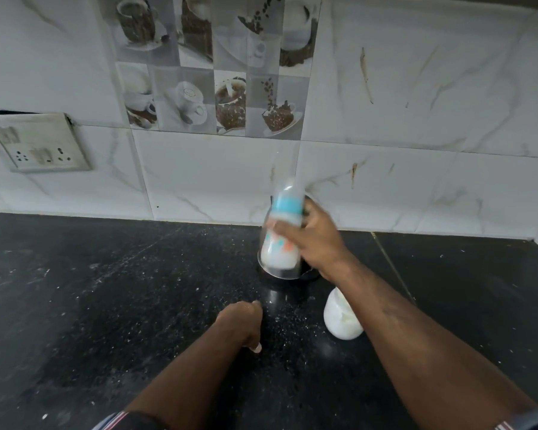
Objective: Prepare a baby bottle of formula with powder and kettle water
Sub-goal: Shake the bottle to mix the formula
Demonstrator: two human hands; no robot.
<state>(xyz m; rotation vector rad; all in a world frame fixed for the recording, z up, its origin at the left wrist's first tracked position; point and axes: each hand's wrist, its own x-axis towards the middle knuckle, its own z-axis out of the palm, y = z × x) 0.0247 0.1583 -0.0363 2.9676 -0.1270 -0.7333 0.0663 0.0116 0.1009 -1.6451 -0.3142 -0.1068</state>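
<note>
My right hand (316,240) grips a baby bottle (281,237) with a blue collar, a clear cap and white liquid inside; it is blurred and held above the black counter (106,305). Behind the bottle stands a steel kettle (295,276), mostly hidden by the bottle and my hand. A white container of powder (340,318) sits on the counter just under my right forearm. My left hand (244,321) rests on the counter in front of the kettle, fingers curled under, with nothing seen in it.
White powder specks are scattered over the counter. A tiled wall (385,181) rises directly behind the kettle. A switch and socket plate (38,144) is on the wall at the left.
</note>
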